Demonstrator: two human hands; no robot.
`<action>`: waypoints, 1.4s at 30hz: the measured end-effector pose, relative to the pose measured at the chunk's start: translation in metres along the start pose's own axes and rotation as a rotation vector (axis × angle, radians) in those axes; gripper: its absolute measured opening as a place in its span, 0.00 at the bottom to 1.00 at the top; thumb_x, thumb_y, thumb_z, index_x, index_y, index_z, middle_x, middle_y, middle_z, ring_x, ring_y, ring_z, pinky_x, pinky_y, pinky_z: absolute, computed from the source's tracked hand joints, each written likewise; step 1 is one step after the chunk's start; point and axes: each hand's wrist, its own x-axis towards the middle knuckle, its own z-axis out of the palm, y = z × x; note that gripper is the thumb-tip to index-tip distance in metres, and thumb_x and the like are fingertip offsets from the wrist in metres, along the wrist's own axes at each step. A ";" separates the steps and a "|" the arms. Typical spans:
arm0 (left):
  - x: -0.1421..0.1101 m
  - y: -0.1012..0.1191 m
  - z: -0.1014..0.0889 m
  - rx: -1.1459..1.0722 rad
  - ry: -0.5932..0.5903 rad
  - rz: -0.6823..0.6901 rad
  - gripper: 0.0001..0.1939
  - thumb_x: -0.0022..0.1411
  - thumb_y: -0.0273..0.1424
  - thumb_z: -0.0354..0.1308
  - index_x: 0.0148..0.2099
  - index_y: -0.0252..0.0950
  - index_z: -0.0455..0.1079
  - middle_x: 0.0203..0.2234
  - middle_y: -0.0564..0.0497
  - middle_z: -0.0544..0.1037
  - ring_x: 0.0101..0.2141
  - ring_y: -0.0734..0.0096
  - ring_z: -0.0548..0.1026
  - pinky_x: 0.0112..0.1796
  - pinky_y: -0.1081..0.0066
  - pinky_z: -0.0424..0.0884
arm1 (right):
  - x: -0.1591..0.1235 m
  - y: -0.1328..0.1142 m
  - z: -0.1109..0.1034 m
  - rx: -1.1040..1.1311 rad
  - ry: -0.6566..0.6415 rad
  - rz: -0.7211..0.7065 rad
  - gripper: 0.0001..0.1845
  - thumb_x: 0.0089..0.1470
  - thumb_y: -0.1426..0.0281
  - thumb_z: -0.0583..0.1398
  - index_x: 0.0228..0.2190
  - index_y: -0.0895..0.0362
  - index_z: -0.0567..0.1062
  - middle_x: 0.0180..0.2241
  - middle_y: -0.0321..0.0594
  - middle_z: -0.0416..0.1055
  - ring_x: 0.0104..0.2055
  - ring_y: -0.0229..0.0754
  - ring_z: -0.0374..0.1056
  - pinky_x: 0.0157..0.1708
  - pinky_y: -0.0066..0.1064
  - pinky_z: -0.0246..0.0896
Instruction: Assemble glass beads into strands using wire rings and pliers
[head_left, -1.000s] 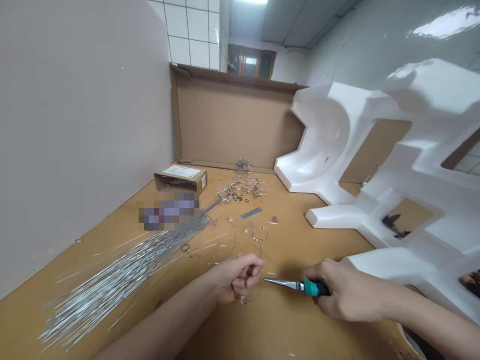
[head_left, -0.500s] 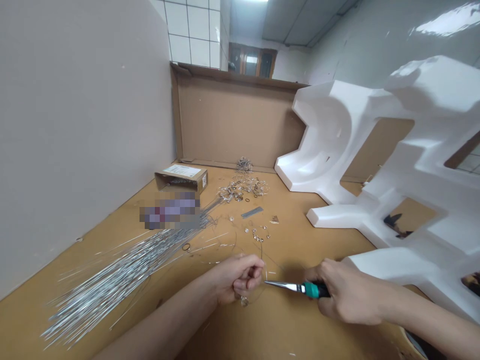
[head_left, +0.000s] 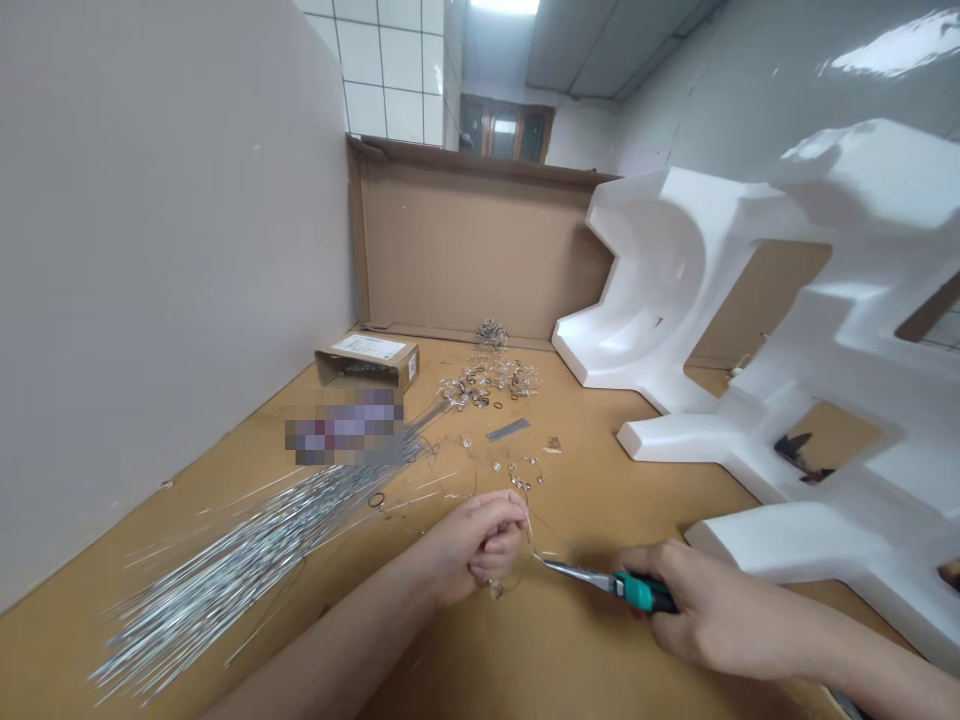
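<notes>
My left hand [head_left: 484, 545] is closed, with a thin metal wire [head_left: 530, 525] pinched at its fingertips. A small transparent piece [head_left: 496, 590] dangles on wire just below the fist. My right hand [head_left: 694, 610] is wrapped round needle-nose pliers [head_left: 634, 590] with green and black handles. The pliers' slim jaws point left, and their tip meets the bent lower end of the wire. Whether the jaws grip it is too small to tell.
A large bundle of straight wires [head_left: 262, 565] lies on the left. Beyond my hands are a pile of wire rings [head_left: 487, 380], a grey strip [head_left: 508, 430] and a small cardboard box [head_left: 367, 360]. White foam packing [head_left: 645, 270] stands on the right, brown cardboard [head_left: 480, 240] behind.
The pliers and my right hand have moved slightly right. The wire's lower end now bends toward the plier tip. My left hand still grips the wire, tilted a little differently.
</notes>
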 end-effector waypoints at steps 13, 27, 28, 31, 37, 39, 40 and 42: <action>-0.001 -0.003 -0.003 -0.232 -0.139 -0.127 0.07 0.55 0.29 0.49 0.25 0.34 0.60 0.08 0.64 0.50 0.10 0.87 0.38 0.11 0.84 0.39 | 0.015 -0.004 0.013 0.283 -0.071 -0.091 0.13 0.36 0.79 0.50 0.27 0.56 0.67 0.23 0.30 0.61 0.27 0.34 0.56 0.26 0.22 0.51; 0.003 -0.007 -0.006 -0.433 -0.222 -0.185 0.09 0.57 0.27 0.46 0.26 0.32 0.62 0.08 0.63 0.52 0.08 0.88 0.40 0.09 0.85 0.38 | 0.027 -0.009 0.025 0.401 -0.073 -0.140 0.10 0.39 0.78 0.51 0.27 0.58 0.69 0.22 0.31 0.62 0.25 0.33 0.56 0.25 0.21 0.51; 0.003 -0.007 -0.006 -0.439 -0.223 -0.190 0.09 0.57 0.27 0.46 0.26 0.32 0.62 0.08 0.63 0.53 0.08 0.89 0.40 0.09 0.85 0.38 | 0.027 -0.009 0.026 0.397 -0.068 -0.137 0.10 0.39 0.77 0.51 0.26 0.58 0.69 0.21 0.31 0.61 0.24 0.33 0.55 0.24 0.21 0.51; 0.003 -0.007 -0.007 -0.455 -0.233 -0.203 0.10 0.58 0.28 0.45 0.26 0.31 0.62 0.07 0.63 0.53 0.08 0.89 0.40 0.09 0.85 0.38 | 0.028 -0.008 0.029 0.386 -0.050 -0.137 0.09 0.40 0.77 0.51 0.26 0.58 0.69 0.20 0.30 0.60 0.24 0.32 0.53 0.24 0.21 0.50; 0.003 -0.009 -0.007 -0.462 -0.260 -0.229 0.12 0.58 0.28 0.43 0.26 0.31 0.62 0.07 0.63 0.53 0.08 0.89 0.40 0.09 0.85 0.39 | 0.028 -0.007 0.032 0.344 -0.031 -0.129 0.11 0.37 0.79 0.50 0.25 0.57 0.67 0.20 0.29 0.58 0.24 0.32 0.52 0.23 0.21 0.49; 0.003 -0.009 -0.006 -0.453 -0.259 -0.231 0.12 0.58 0.28 0.43 0.26 0.31 0.63 0.07 0.63 0.53 0.08 0.89 0.40 0.09 0.85 0.39 | 0.028 -0.008 0.032 0.299 -0.004 -0.127 0.10 0.35 0.80 0.50 0.24 0.56 0.65 0.19 0.29 0.56 0.23 0.32 0.51 0.23 0.21 0.47; 0.003 -0.008 -0.006 -0.449 -0.257 -0.232 0.12 0.58 0.28 0.43 0.26 0.31 0.63 0.06 0.63 0.54 0.08 0.89 0.40 0.09 0.85 0.38 | 0.027 -0.009 0.032 0.275 0.012 -0.125 0.09 0.35 0.80 0.50 0.23 0.56 0.64 0.19 0.28 0.54 0.23 0.32 0.50 0.22 0.21 0.46; 0.003 -0.008 -0.006 -0.441 -0.251 -0.230 0.11 0.58 0.28 0.43 0.26 0.31 0.63 0.06 0.63 0.54 0.08 0.89 0.40 0.09 0.85 0.38 | 0.024 -0.011 0.032 0.221 0.048 -0.110 0.08 0.35 0.79 0.49 0.21 0.55 0.60 0.18 0.28 0.51 0.22 0.31 0.48 0.21 0.22 0.44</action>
